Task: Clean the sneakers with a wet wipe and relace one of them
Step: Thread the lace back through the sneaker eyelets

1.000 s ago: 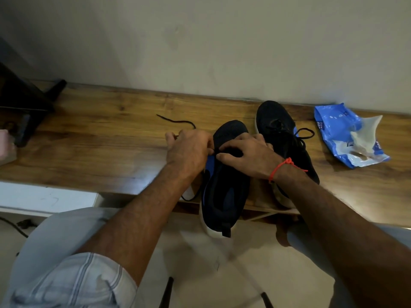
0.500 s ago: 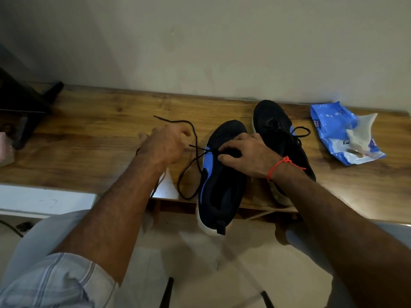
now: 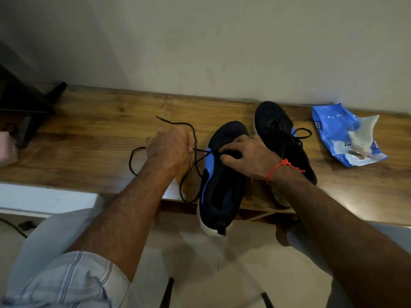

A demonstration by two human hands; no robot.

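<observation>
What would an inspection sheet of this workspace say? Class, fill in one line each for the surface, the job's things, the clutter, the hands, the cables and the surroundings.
Surface: wooden bench, against a wall.
Job's things: near sneaker, heel overhanging the front edge; black lace partly threaded, loose loops on the bench; far sneaker laced; blue wipes pack to the right.
Clutter: pink object at the left edge, unclear what.
Hands: left hand pinches the lace, pulling it left; right hand grips the near sneaker.
Cables: dark cord on the floor, lower left.
Surroundings: plain wall; dark stand at left; pale floor.
</observation>
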